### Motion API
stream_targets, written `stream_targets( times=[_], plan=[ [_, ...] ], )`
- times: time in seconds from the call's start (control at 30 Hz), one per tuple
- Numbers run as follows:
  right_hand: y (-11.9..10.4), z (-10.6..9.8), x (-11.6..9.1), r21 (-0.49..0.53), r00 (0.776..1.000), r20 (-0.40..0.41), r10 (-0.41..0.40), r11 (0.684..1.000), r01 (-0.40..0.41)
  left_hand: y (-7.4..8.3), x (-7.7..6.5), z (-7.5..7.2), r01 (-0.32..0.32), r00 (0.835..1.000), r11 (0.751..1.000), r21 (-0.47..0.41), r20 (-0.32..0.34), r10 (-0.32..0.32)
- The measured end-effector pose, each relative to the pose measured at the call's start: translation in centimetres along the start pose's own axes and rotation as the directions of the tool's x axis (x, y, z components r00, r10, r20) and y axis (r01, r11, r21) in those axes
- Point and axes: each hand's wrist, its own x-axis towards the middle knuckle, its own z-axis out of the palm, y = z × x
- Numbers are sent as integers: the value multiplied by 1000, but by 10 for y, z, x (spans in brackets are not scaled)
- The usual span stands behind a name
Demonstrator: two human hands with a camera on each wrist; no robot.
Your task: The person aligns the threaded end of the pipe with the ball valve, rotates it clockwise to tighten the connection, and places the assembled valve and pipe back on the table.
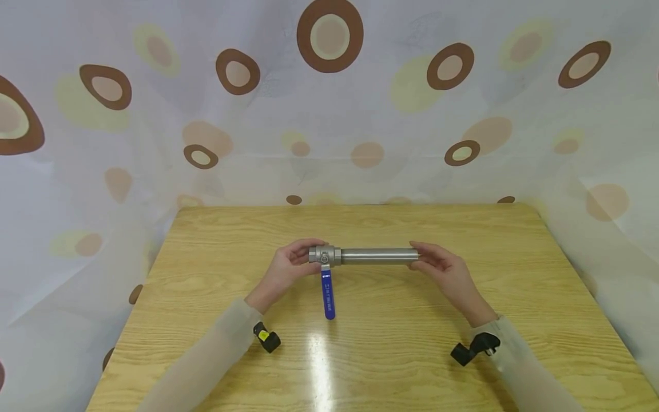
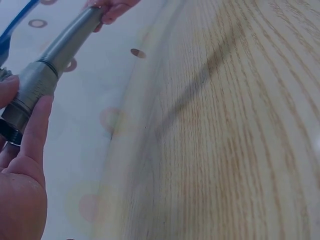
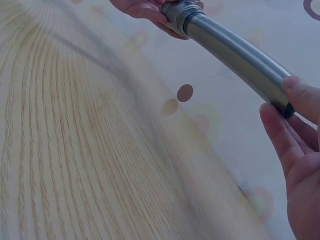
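A steel ball valve (image 1: 324,255) with a blue lever handle (image 1: 328,294) is joined to a straight metal pipe (image 1: 380,256), and the whole piece lies level across the head view. My left hand (image 1: 288,268) grips the valve body at the left end, thumb on the near side and fingers behind. At the pipe's far right end, my right hand (image 1: 444,272) pinches it between thumb and fingers. The handle points toward me, square to the pipe. Both wrist views show the piece held above the table, its shadow on the wood. In the left wrist view the valve's open end (image 2: 11,131) faces the palm.
A wood-grain table (image 1: 391,343) lies under both hands. Pale curtain sheeting (image 1: 329,114) with brown and yellow circles rises along its back and sides. Each sleeve carries a small black wrist camera, one on the left (image 1: 269,339) and one on the right (image 1: 467,352).
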Motion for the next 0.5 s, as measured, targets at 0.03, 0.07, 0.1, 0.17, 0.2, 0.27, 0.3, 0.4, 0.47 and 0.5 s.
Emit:
stream_targets(
  times=[0.03,0.07,0.1,0.17,0.2,0.27,0.3,0.4,0.47,0.5],
  plan=[
    [0,0,0,22,1000,10,-5,1000,5,0,0,0,-1,1000,1000,2,0,1],
    [1,0,0,41,1000,20,-12,999,11,1,0,0,-3,1000,1000,2,0,3],
    [1,0,0,57,999,30,-17,998,15,1,0,1,-3,1000,1000,3,0,3],
    [1,0,0,65,999,36,-23,998,20,2,0,1,-1,1000,1000,6,-2,1],
    [1,0,0,60,999,33,-23,998,21,2,0,1,0,1000,1000,6,-2,0],
    [1,0,0,39,999,20,-24,999,24,3,-1,2,3,1000,1000,8,-2,-3],
    [1,0,0,33,1000,16,-26,999,25,3,-1,2,3,1000,1000,10,-2,-3],
    [1,-1,0,58,999,18,-33,998,32,3,-1,2,-4,1000,1000,14,4,4],
    [2,-1,1,84,999,31,-40,996,37,2,0,2,-9,1000,1000,17,5,9],
    [2,-1,1,95,999,36,-39,995,35,2,0,2,-10,1000,1000,17,4,10]
  ],
)
